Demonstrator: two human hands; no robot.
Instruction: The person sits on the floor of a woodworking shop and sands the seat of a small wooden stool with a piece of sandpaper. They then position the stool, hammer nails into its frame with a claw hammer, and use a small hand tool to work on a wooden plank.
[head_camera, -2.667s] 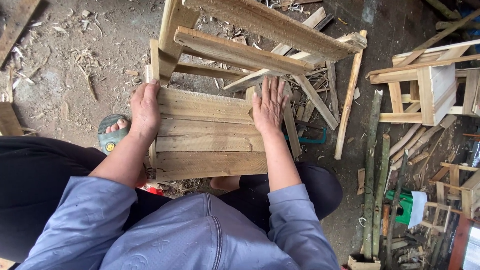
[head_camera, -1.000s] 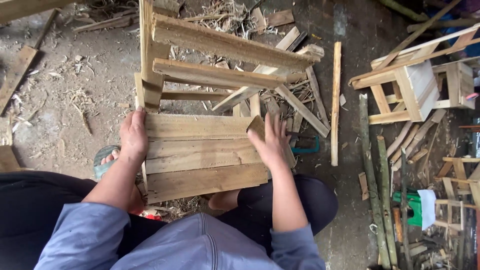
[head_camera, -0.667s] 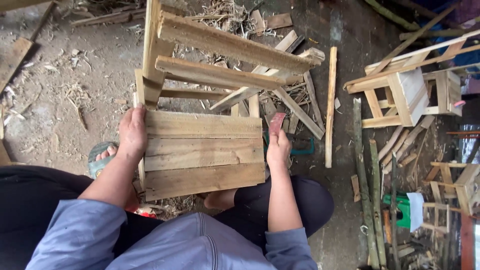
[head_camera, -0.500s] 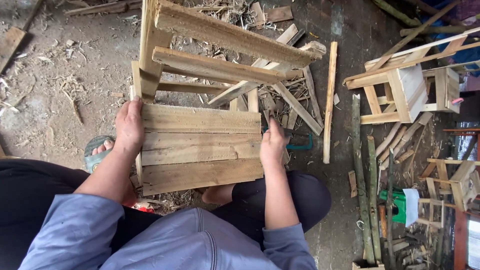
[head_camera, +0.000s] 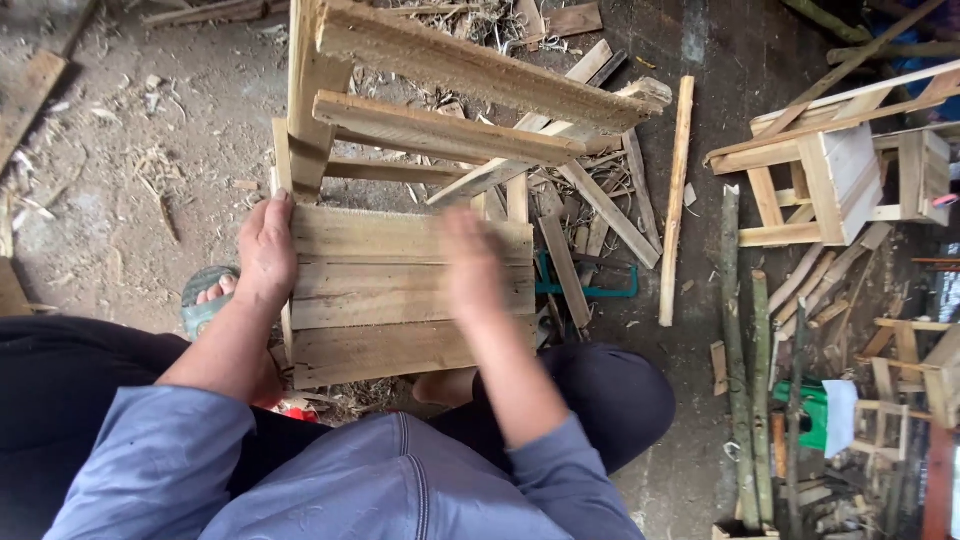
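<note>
The wooden stool (head_camera: 400, 250) lies on its side before the knees, its seat of three slats facing up. The left hand (head_camera: 265, 250) lies flat, fingers together, along the seat's left edge. The right hand (head_camera: 470, 265), blurred, is over its right part; I cannot tell its fingers' spread. One finished stool (head_camera: 830, 170) stands well right.

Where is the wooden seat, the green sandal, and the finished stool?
wooden seat (head_camera: 390, 295), head view, middle plank of its top.
green sandal (head_camera: 197, 312), head view, its front edge.
finished stool (head_camera: 850, 180), head view, its pale plank seat.

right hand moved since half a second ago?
Yes. The right hand has slid left off the seat boards' right edge onto them, now motion-blurred; left hand stays at the left edge.
</note>
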